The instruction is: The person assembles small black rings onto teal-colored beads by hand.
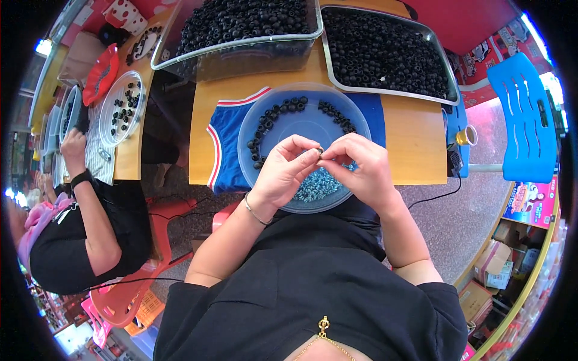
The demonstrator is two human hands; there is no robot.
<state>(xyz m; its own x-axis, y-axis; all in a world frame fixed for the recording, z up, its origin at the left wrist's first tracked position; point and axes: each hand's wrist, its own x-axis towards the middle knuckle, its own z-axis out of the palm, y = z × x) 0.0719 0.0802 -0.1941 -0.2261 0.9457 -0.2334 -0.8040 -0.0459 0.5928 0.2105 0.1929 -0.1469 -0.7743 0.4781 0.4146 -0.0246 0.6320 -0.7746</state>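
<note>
Both hands meet over a round clear plastic tub. Thumb and fingers of my left hand pinch a small dark bead, mostly covered by the fingertips. My right hand presses its thumb and forefinger together at the same bead; whether it also holds some tiny second piece is hidden. Black beads line the tub's far and left inner edge in a curve. Small light-blue pieces lie heaped at the near side of the tub, partly under my hands.
A clear bin and a metal tray, both full of black beads, stand behind the tub. A blue garment lies under it. To the left, another person's hand works beside a bead-strewn plate. A blue chair stands right.
</note>
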